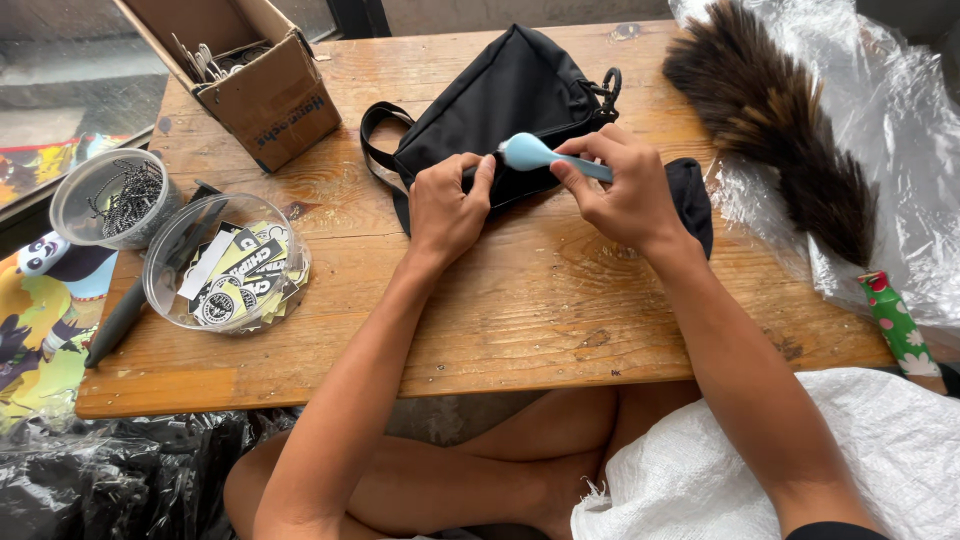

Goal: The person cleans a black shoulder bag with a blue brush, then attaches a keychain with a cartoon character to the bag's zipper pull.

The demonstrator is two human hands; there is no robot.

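Observation:
A black fabric bag [505,90] with a strap and a metal clip lies on the wooden table [520,300]. My left hand [447,205] presses on the bag's near edge, fingers curled on the fabric. My right hand [625,190] grips the handle of a light blue tool [535,153] with a rounded head. The head rests against the bag next to my left fingertips.
A brown feather duster [775,115] with a green patterned handle lies on clear plastic at the right. At the left stand a cardboard box [255,70], a clear tub of metal chains [112,197] and a clear tub of tags [228,265]. A white sack [800,470] covers my lap.

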